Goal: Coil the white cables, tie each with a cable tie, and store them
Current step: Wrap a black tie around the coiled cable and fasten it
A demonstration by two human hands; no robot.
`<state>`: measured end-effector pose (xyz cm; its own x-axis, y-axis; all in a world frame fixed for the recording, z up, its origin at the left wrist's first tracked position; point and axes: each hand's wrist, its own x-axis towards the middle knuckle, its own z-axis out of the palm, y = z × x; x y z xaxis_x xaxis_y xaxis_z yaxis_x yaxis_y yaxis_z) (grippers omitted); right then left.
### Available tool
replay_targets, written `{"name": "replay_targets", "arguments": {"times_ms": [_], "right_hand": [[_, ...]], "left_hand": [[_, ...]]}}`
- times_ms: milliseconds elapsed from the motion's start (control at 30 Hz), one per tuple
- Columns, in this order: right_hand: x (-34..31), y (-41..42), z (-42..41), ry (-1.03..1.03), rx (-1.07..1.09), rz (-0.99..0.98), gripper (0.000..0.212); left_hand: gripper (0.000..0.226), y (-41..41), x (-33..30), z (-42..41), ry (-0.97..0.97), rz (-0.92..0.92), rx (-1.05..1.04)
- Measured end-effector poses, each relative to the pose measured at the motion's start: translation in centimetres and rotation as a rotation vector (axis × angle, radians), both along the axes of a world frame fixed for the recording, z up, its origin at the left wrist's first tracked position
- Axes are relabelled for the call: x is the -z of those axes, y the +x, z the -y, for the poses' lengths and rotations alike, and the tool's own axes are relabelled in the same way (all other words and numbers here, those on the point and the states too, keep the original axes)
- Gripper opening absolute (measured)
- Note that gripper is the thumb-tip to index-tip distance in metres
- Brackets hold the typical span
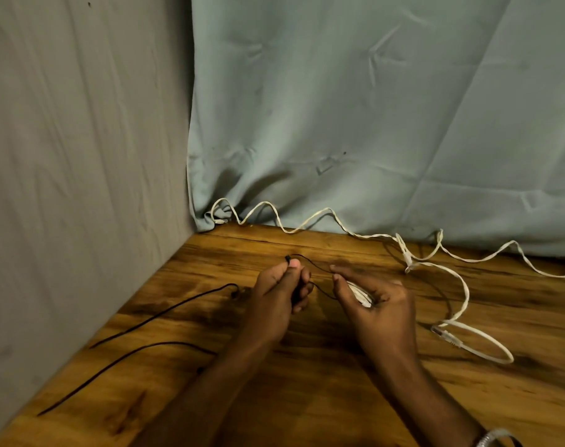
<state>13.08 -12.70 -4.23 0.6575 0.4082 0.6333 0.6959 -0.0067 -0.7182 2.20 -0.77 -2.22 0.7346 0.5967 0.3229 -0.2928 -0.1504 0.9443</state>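
My left hand (276,296) pinches the head end of a thin black cable tie (310,262) between thumb and fingers. The tie arcs across to my right hand (376,309), whose fingertips touch its other part. My right hand also cups a small coil of white cable (360,293) in its palm. A long flat white cable (461,282) lies uncoiled on the wooden table (307,398), running along the back edge in waves and ending in a loop with a clear plug (447,337) at the right.
Two more black cable ties (165,312) (119,371) lie stretched out on the table at the left. A grey cloth wall stands at the left and a pale green curtain (371,124) hangs behind the table.
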Motion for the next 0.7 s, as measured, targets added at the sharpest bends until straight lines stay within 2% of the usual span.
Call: {"name": "replay_targets", "arguments": {"times_ms": [333,533,700], "right_hand": [[-0.26,-0.35,0.05,-0.031,-0.040,0.043,0.023],[0.12,0.31,0.10,-0.030,-0.090,-0.049,0.019],[-0.09,0.40,0.23,-0.066,-0.122,-0.099,0.018]], "left_hand": [[0.038,-0.11,-0.09,-0.14,-0.016,-0.007,0.014],[0.036,0.03,-0.05,-0.23,-0.162,0.028,0.061],[0.037,0.01,-0.18,-0.37,-0.154,0.007,0.043]]}}
